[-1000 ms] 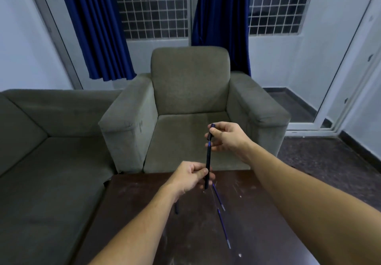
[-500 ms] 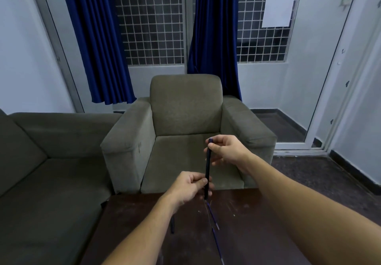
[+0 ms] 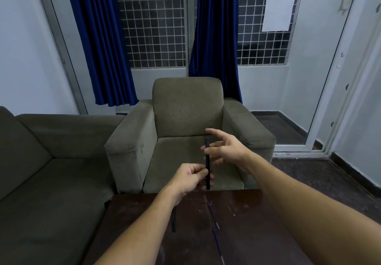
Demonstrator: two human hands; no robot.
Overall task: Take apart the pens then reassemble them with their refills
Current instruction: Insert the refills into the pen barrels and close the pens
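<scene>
I hold a dark pen barrel (image 3: 207, 162) upright above the table's far edge. My left hand (image 3: 190, 177) pinches its lower part between thumb and fingers. My right hand (image 3: 224, 150) is beside the barrel's upper part with the fingers spread; the thumb rests against the barrel, the index finger points away. On the dark wooden table (image 3: 247, 223) lie two thin blue refills (image 3: 213, 218) end to end and another dark pen barrel (image 3: 174, 220), partly hidden by my left forearm.
A grey armchair (image 3: 187, 120) stands right behind the table. A grey sofa (image 3: 41, 161) runs along the left. Blue curtains and a barred window are at the back, a glass door at the right.
My right hand has opened its fingers and let go of the barrel's top. The camera has tilted upward, so less of the table shows. My left hand keeps its grip.
</scene>
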